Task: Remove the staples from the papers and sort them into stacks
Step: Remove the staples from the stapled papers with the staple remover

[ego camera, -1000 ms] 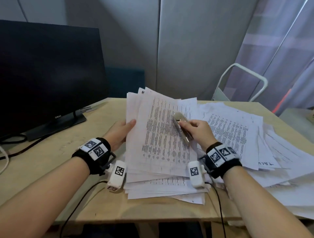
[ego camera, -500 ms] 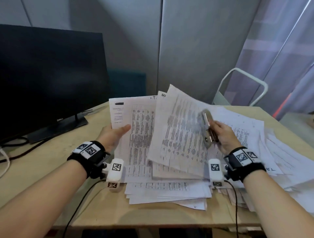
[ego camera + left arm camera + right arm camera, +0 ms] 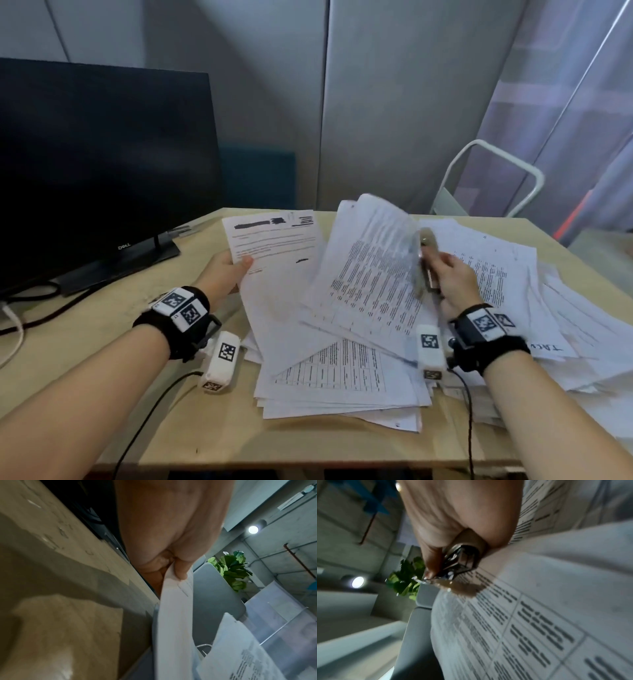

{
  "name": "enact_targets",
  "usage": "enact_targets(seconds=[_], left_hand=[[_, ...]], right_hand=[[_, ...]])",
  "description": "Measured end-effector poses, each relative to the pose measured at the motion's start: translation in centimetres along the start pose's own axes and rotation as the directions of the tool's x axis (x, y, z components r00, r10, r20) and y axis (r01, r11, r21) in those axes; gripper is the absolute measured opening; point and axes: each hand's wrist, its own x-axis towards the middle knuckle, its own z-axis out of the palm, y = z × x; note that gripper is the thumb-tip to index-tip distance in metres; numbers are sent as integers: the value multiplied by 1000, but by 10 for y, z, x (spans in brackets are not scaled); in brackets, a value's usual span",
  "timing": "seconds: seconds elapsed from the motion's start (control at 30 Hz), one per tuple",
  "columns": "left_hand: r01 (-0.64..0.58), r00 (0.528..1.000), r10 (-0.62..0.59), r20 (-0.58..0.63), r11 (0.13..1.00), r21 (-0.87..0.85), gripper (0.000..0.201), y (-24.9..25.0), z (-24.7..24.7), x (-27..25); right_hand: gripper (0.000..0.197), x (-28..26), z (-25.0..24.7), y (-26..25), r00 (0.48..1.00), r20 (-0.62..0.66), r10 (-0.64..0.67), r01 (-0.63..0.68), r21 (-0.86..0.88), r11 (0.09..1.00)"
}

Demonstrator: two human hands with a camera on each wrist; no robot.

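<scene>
My left hand (image 3: 227, 274) pinches the left edge of a printed sheet (image 3: 274, 240), thumb on top; the left wrist view shows the thumb (image 3: 180, 568) on that paper edge (image 3: 173, 608). My right hand (image 3: 448, 274) grips a metal staple remover (image 3: 426, 260) together with a bundle of table-printed pages (image 3: 370, 274) lifted and tilted off the pile. In the right wrist view the staple remover (image 3: 460, 559) sits between thumb and fingers against the pages (image 3: 522, 615). A thick stack of papers (image 3: 342, 383) lies beneath on the wooden desk (image 3: 102, 359).
A black monitor (image 3: 102, 164) stands at the left rear, cables (image 3: 30, 308) trailing on the desk. More loose sheets (image 3: 565, 325) spread across the right side. A white metal chair frame (image 3: 496, 178) stands behind the desk. The desk's front edge is near my arms.
The two hands have drawn apart: the left holds a sheet out to the left, the right has lifted its pages with the staple remover rightward. A new top page with blacked-out lines shows.
</scene>
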Motion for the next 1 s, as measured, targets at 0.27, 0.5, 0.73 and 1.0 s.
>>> enact_targets(seconds=[0.27,0.5,0.73,1.0], left_hand=[[124,959,-55,279,964,-235,28,18,33,-5],[160,979,-164,124,986,41,20,30,68,17],[99,974,-221,53,620,779,67,-2,65,27],[117,966,-205,160,891,439,23,-5,82,17]], right_hand=[[64,-5,18,-4,940,341,14,-65,137,988],[29,4,43,-23,994,109,-19,32,-118,993],[48,50,-58,-52,937,-342,-76,-154,-596,788],[63,40,-92,-44,903,-417,-102,-401,-905,144]])
